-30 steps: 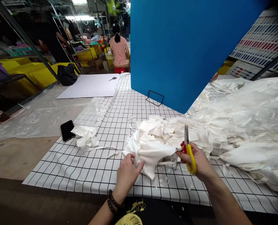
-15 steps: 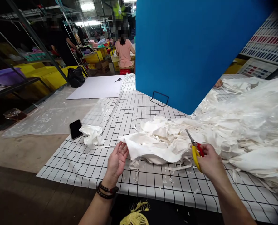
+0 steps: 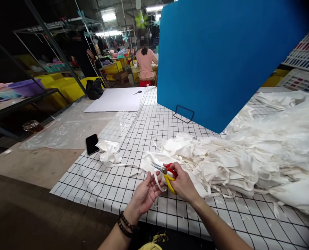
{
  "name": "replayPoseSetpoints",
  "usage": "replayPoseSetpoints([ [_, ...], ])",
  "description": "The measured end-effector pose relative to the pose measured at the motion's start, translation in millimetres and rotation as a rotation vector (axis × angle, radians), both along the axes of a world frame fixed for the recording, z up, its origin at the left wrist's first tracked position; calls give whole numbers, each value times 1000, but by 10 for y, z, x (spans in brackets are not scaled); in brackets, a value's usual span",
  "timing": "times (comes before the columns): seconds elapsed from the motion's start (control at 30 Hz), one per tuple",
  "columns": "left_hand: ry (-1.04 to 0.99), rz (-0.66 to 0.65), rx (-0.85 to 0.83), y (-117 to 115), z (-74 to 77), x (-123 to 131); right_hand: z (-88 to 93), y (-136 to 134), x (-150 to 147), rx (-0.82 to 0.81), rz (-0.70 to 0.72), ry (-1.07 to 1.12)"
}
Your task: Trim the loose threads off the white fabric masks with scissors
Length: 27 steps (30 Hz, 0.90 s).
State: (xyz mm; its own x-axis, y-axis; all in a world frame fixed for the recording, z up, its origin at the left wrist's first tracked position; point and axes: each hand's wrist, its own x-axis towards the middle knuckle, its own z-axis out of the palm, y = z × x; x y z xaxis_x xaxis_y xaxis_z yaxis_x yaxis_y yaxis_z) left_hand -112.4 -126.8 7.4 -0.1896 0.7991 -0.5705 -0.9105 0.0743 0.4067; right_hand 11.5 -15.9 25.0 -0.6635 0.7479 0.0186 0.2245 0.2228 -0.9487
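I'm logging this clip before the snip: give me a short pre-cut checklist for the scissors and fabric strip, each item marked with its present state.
1. Right hand grips the red-and-yellow-handled scissors: ok.
2. Blades are open and point left, away from the body: ok.
3. Left hand holds the narrow white fabric strip: ok.
4. Left fingertips are clear of the blades: not ok, they sit right below the tips.
5. Strip lies between the blades: cannot tell.
6. Black smartphone lies apart from the heap of white fabric pieces on the black-and-white grid tablecloth: ok.
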Motion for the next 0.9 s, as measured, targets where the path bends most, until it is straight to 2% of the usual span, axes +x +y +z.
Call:
replayPoseSetpoints([
  [0.13, -138, 27, 50, 36, -69, 7, -61, 83, -54, 94, -12, -56],
  [0.33, -173, 11, 109, 119, -83, 66, -15, 120, -4, 19, -18, 65],
  [0.47, 44, -18, 157, 147, -22, 80, 14, 170, 62, 14, -68, 81],
  [0.57, 241, -80, 185, 144, 85, 75, 34, 194, 97, -29, -105, 124],
  [0.73, 443, -201, 257, 163, 284, 60, 146, 131, 70, -101, 58, 255],
  [0.9, 618, -244, 279, 194, 375, 54, 156, 107, 27, -226, 75, 343],
])
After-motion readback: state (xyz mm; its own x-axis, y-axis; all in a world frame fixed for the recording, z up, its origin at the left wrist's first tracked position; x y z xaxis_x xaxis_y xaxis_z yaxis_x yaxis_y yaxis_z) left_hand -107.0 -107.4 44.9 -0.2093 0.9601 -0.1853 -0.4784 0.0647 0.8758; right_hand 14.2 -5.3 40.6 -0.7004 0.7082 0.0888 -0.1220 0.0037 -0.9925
